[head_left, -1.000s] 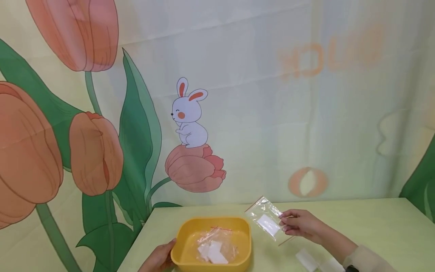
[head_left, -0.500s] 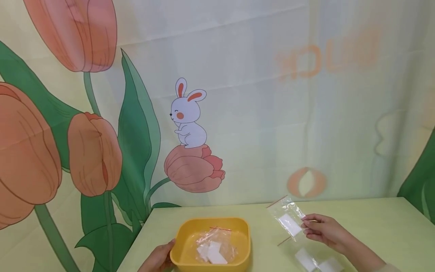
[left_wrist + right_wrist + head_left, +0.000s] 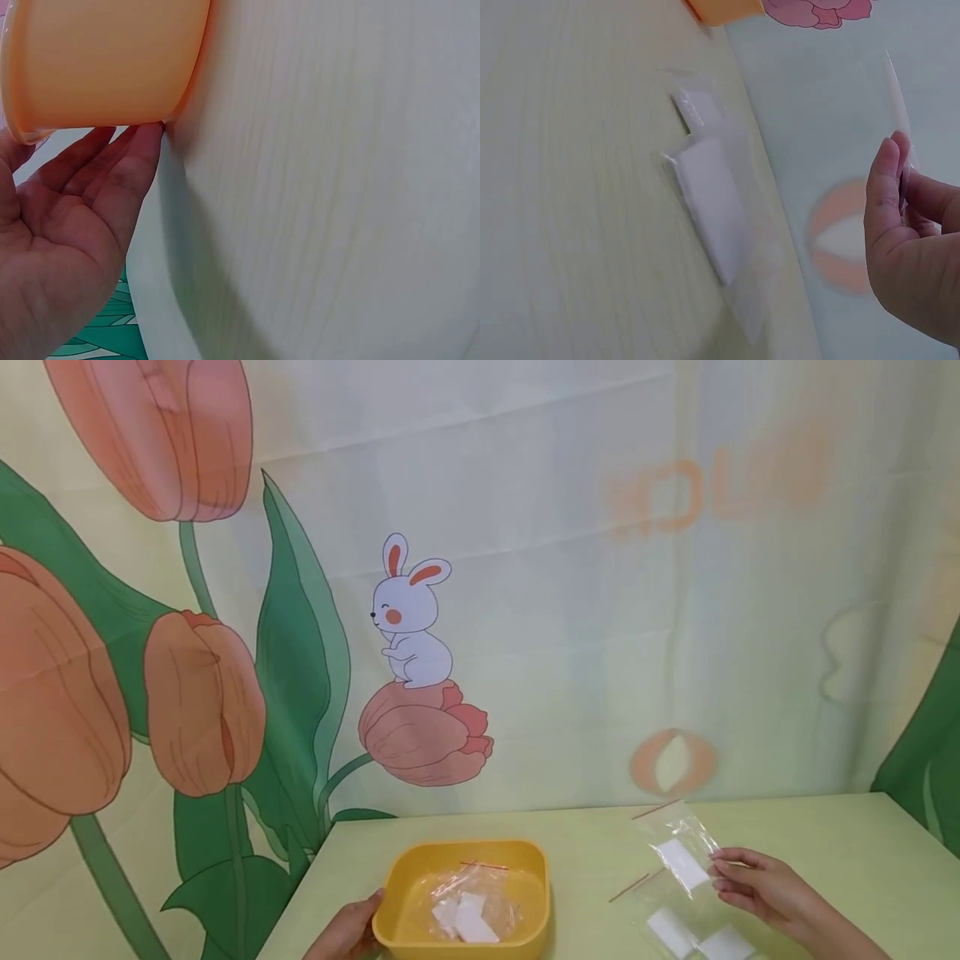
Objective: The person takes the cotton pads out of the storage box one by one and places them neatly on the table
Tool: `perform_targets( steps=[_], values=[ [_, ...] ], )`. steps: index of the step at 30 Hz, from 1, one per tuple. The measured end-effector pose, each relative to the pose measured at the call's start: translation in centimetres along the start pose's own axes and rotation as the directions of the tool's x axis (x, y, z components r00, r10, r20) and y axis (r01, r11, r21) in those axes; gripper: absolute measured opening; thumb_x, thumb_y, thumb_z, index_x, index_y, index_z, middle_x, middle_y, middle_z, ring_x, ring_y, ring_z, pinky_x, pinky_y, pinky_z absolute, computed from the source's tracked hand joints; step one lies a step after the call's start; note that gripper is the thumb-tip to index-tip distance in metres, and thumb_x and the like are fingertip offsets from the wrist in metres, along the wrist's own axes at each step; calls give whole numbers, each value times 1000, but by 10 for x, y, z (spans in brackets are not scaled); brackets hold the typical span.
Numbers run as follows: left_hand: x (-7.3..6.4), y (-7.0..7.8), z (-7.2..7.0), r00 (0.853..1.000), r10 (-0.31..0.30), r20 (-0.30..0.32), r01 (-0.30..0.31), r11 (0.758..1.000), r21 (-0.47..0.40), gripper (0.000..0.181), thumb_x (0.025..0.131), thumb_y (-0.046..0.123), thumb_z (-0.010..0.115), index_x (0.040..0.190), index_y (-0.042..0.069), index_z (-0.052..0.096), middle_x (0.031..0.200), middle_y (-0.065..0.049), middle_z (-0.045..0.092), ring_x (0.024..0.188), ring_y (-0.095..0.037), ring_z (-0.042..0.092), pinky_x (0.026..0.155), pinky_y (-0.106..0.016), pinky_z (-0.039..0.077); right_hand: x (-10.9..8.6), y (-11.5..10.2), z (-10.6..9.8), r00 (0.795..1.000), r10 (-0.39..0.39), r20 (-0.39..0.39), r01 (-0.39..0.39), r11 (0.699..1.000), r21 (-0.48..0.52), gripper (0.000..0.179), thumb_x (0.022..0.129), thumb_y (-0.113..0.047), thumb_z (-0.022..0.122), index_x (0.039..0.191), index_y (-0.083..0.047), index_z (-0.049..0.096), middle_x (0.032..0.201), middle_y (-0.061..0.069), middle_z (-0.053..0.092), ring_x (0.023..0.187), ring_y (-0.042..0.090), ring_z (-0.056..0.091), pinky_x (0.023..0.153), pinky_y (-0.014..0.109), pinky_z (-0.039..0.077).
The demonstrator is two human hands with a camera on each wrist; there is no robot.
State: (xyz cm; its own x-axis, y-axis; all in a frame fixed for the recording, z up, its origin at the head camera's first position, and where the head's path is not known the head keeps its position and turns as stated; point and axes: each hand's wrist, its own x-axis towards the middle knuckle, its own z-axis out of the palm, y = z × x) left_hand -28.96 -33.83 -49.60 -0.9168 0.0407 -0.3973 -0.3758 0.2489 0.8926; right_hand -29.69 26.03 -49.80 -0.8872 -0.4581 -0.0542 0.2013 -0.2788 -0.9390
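My right hand [image 3: 757, 889] pinches the right edge of a clear zip-lock bag [image 3: 678, 827] with a white rectangular piece inside. The bag hangs tilted above the table, seen edge-on in the right wrist view. Below it lie more clear bagged white pieces [image 3: 670, 932], shown closer as a white block in plastic [image 3: 712, 206]. My left hand [image 3: 348, 927] holds the left side of a yellow plastic basin [image 3: 543, 910]. In the left wrist view its fingers [image 3: 139, 169] press the basin's outer wall [image 3: 112, 67]. Inside the basin sit clear bags with white pieces [image 3: 472, 917].
The pale yellow-green table [image 3: 592, 835] ends at a hanging cloth [image 3: 555, 610] printed with tulips and a rabbit. The basin stands left of the bags on the table, with a stretch of tabletop between them.
My right hand has moved right and slightly down with the zip-lock bag, from near the basin to over the bags on the table. The left hand stays on the basin.
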Motion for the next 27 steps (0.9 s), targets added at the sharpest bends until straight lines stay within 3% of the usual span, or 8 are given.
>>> perform_targets(
  steps=[4,9,11,14,17,20,25,27],
  values=[
    [-1,-5,-2,999,2,35,0,999,-51,63,114,37,29,139,-18,46,110,-12,74,94,-14,71,88,-32,60,-9,3,-7,997,48,-63,-48,999,0,25,105,-8,55,101,-25,72,96,-7,76,90,4,74,84,21,60],
    [1,-5,-2,999,31,14,-30,998,-54,63,114,37,30,138,-19,47,110,-13,75,94,-15,72,88,-33,61,-17,6,-14,982,108,-157,-109,994,5,21,105,-9,56,100,-23,71,96,-7,76,90,5,74,85,23,60],
    [1,-4,-2,1000,13,13,-13,997,-71,63,114,37,30,139,-18,47,111,-13,74,96,-15,72,89,-33,60,-19,8,-17,976,122,-183,-123,992,6,21,106,-8,54,101,-21,71,95,-6,76,89,6,74,85,23,60],
    [2,-3,-2,1000,8,2,-8,997,-71,62,114,36,29,140,-18,46,111,-14,74,95,-16,72,89,-34,61,-21,12,-20,947,153,-283,-165,986,-20,16,106,-8,55,105,-13,70,94,-3,76,86,9,74,84,25,61],
    [3,-2,-2,1000,4,5,-4,998,-63,61,114,35,28,140,-18,46,112,-14,74,95,-15,71,89,-34,60,-22,15,-23,894,191,-405,-229,972,-48,15,106,-9,55,115,-1,64,92,0,76,85,12,73,83,27,61],
    [3,-2,-1,1000,23,0,-23,998,-54,61,115,34,27,140,-18,45,111,-13,73,92,-14,70,88,-33,60,-24,18,-29,856,219,-469,-276,960,-55,24,106,-7,54,124,8,57,92,1,76,85,13,72,83,29,62],
    [4,-3,0,1000,30,-2,-30,998,-57,61,115,34,27,140,-18,46,108,-11,73,90,-14,68,86,-32,60,-27,22,-38,823,259,-506,-337,939,-68,27,105,-4,54,127,12,54,89,1,76,83,14,71,84,31,62],
    [5,-4,-1,1000,27,-1,-27,998,-55,61,115,34,26,139,-18,46,108,-11,73,90,-14,68,86,-31,59,-27,24,-42,820,265,-508,-350,933,-78,28,105,-4,54,127,13,54,88,1,76,83,14,71,84,31,62]
  ],
)
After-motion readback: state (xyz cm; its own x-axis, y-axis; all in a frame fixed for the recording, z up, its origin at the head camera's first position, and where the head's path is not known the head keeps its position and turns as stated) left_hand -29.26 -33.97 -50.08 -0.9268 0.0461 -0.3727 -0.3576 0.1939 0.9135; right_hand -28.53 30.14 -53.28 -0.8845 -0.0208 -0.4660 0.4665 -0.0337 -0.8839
